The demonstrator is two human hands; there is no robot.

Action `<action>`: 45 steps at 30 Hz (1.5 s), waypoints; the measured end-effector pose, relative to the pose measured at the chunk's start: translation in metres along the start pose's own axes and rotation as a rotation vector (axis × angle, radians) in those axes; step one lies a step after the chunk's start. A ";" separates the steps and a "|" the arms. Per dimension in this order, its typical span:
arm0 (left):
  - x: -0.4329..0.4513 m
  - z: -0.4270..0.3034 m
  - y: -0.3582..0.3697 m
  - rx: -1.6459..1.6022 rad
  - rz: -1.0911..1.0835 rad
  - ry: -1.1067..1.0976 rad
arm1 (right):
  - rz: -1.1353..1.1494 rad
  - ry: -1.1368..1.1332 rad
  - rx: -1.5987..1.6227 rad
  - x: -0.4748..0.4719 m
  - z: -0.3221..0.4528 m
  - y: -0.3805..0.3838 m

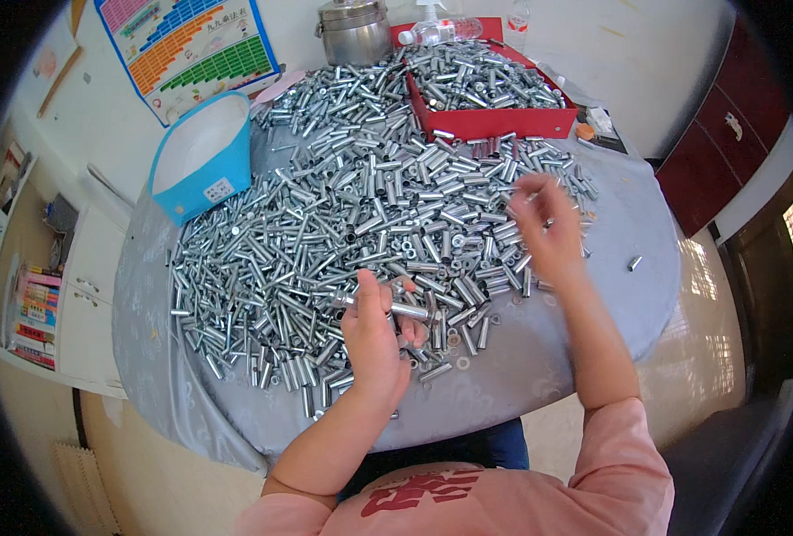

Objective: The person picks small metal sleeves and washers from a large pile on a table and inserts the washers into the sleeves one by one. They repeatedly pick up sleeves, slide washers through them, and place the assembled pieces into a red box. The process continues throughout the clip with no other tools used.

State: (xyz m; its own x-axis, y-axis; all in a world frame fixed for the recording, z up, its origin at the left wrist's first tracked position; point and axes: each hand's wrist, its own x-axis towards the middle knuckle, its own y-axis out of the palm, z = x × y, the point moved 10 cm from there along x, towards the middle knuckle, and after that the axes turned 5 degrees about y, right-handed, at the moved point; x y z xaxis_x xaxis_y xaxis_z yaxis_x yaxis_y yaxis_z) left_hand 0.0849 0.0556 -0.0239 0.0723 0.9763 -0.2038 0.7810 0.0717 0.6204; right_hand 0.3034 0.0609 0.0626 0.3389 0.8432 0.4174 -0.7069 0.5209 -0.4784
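Note:
My left hand [376, 335] is closed around a metal sleeve with a bolt [406, 309], held sideways over the near part of a heap. The heap [343, 228] is made up of many shiny metal sleeves, bolts and nuts, spread over the table. My right hand [549, 224] is blurred above the right part of the heap, its fingers bent. Whether anything sits between those fingers cannot be made out. Below my left hand, flat washers [463, 363] and loose sleeves [435, 372] lie on the grey tablecloth.
A blue bin [236, 157] stands at the left of the heap. At the back, a red box [497, 124] is full of metal parts, beside a steel pot [354, 37] and a lying plastic bottle [447, 31]. One sleeve [634, 262] lies alone at right.

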 end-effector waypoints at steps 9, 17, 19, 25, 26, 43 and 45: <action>-0.002 0.003 0.007 -0.005 0.026 -0.013 | 0.051 0.309 -0.425 0.122 -0.205 -0.068; 0.000 -0.001 0.003 0.007 0.012 0.010 | 0.150 0.305 -0.281 0.126 -0.221 -0.049; 0.000 -0.001 0.004 0.005 0.019 0.007 | 0.103 0.281 -0.263 0.125 -0.217 -0.055; 0.000 0.000 0.008 0.016 0.029 0.008 | -0.040 0.221 -0.271 0.126 -0.220 -0.082; 0.000 0.002 0.009 0.008 0.031 0.001 | -0.123 0.148 -0.366 0.125 -0.212 -0.091; -0.002 -0.010 -0.002 0.018 -0.047 0.135 | 0.759 0.090 0.234 -0.080 0.044 0.102; 0.001 -0.004 -0.004 0.029 -0.039 0.107 | 0.800 0.185 0.451 -0.088 0.033 0.110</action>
State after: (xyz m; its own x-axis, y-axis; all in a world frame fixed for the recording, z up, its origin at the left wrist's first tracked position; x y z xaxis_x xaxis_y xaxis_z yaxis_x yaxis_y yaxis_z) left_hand 0.0794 0.0571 -0.0240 -0.0238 0.9892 -0.1444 0.7995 0.1055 0.5913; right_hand 0.1755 0.0397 -0.0009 -0.2865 0.9565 -0.0551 -0.9334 -0.2916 -0.2091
